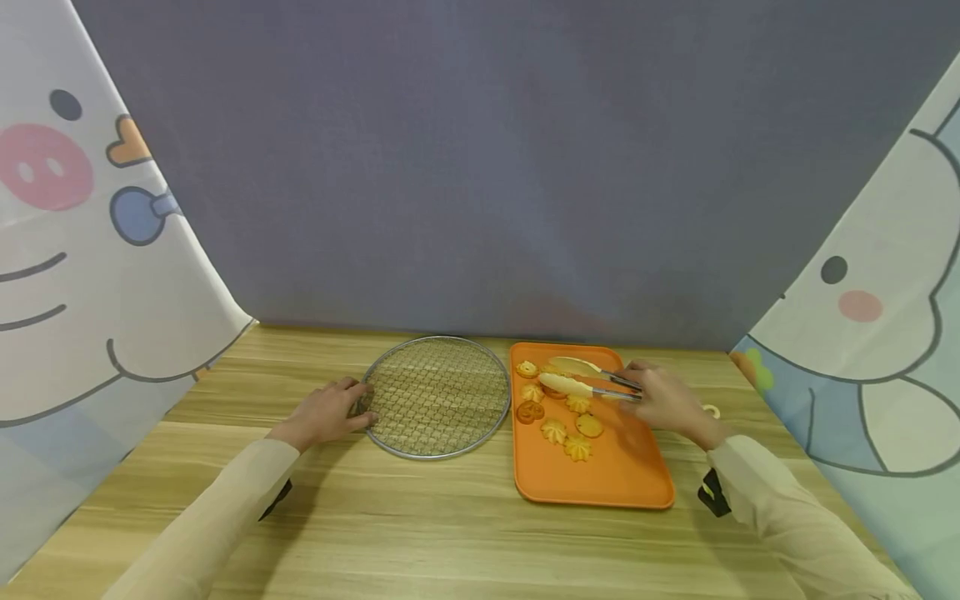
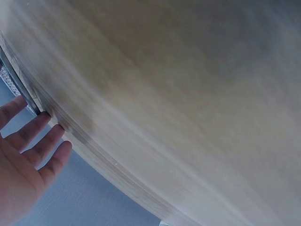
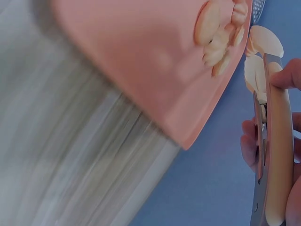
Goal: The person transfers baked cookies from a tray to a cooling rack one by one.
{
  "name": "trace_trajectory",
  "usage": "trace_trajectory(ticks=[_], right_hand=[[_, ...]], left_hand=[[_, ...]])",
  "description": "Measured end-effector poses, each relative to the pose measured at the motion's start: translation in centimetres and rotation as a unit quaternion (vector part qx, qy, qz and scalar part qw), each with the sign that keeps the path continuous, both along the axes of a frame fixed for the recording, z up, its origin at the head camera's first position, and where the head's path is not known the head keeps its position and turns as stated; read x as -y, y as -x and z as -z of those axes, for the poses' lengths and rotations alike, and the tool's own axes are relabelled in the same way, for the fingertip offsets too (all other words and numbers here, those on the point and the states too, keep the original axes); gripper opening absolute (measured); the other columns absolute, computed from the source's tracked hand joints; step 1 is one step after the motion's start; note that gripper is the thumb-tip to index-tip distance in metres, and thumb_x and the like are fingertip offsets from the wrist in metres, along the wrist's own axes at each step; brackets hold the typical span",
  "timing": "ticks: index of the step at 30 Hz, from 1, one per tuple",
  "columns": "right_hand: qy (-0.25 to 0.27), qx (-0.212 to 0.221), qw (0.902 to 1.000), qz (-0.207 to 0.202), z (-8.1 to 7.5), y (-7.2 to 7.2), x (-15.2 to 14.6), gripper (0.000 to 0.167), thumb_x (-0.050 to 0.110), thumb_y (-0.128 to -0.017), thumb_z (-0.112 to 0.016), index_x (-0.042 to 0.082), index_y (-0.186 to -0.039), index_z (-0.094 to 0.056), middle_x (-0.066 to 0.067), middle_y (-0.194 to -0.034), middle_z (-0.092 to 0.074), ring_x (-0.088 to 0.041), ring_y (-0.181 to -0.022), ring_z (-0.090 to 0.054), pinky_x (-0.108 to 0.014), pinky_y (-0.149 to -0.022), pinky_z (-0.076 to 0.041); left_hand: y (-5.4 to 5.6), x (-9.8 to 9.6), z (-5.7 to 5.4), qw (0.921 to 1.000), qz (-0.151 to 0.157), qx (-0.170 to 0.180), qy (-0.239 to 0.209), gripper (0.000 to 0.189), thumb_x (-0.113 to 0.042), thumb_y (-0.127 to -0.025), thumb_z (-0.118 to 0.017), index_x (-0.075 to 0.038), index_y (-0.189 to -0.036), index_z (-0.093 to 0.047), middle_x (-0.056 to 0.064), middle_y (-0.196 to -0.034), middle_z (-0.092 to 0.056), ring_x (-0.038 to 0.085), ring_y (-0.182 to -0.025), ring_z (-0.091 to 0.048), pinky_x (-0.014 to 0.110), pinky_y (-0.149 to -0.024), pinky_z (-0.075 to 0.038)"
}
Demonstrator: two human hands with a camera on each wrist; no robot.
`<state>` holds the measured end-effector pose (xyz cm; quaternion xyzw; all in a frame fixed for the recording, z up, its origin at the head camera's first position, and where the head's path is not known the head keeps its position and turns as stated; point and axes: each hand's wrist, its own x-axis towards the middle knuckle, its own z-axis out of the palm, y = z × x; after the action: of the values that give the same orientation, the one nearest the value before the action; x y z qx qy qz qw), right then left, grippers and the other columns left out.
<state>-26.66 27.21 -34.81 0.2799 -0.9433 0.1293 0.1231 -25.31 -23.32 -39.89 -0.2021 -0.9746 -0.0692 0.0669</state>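
My left hand [image 1: 328, 413] is at the left rim of a round wire mesh rack [image 1: 442, 400] lying on the table. In the left wrist view its fingers [image 2: 43, 146] are spread and nearly straight, fingertips right at the metal rim. My right hand [image 1: 660, 398] grips metal tongs [image 3: 278, 155] with cream-coloured tips, thumb on one arm and fingers round the other. The tongs reach leftward over the orange tray [image 1: 600, 483], tips apart above the cookies at its upper left. Several golden cookies [image 1: 577, 448], some star-shaped, some round, lie on the tray.
The rack and tray stand side by side on a wood-grain table [image 1: 420, 533], close to a grey cloth wall [image 1: 480, 183] behind. Cartoon-printed cloth panels [image 1: 885, 333] flank the table on both sides. A cream ring at the tongs' handle end [image 1: 711, 411] shows beyond my right wrist.
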Motion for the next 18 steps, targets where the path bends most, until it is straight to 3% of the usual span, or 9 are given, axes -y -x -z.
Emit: trace_trajectory(ticks=[6, 18], right_hand=[[-0.003, 0.004, 0.9999, -0.013, 0.0, 0.4, 2.2, 0.039, 0.016, -0.074, -0.073, -0.001, -0.108, -0.064, -0.013, -0.095, -0.062, -0.016, -0.069, -0.056, -0.027, -0.055, -0.044], [-0.012, -0.002, 0.999, -0.042, -0.1, 1.4, 6.4, 0.038, 0.017, -0.074, -0.07, 0.003, -0.11, -0.065, -0.008, -0.094, -0.062, -0.013, -0.07, -0.055, -0.025, -0.056, -0.044]], left_hand=[[0.1, 0.1, 0.1, 0.9999, -0.005, 0.008, 0.003, 0.052, -0.043, -0.086, -0.058, -0.006, -0.123, -0.054, 0.023, -0.12, -0.054, 0.045, -0.105, -0.053, 0.061, -0.083, -0.044], [0.2, 0.1, 0.1, 0.9999, -0.009, 0.009, 0.007, 0.051, -0.042, -0.086, -0.058, -0.007, -0.123, -0.054, 0.022, -0.12, -0.054, 0.045, -0.104, -0.054, 0.061, -0.083, -0.045]])
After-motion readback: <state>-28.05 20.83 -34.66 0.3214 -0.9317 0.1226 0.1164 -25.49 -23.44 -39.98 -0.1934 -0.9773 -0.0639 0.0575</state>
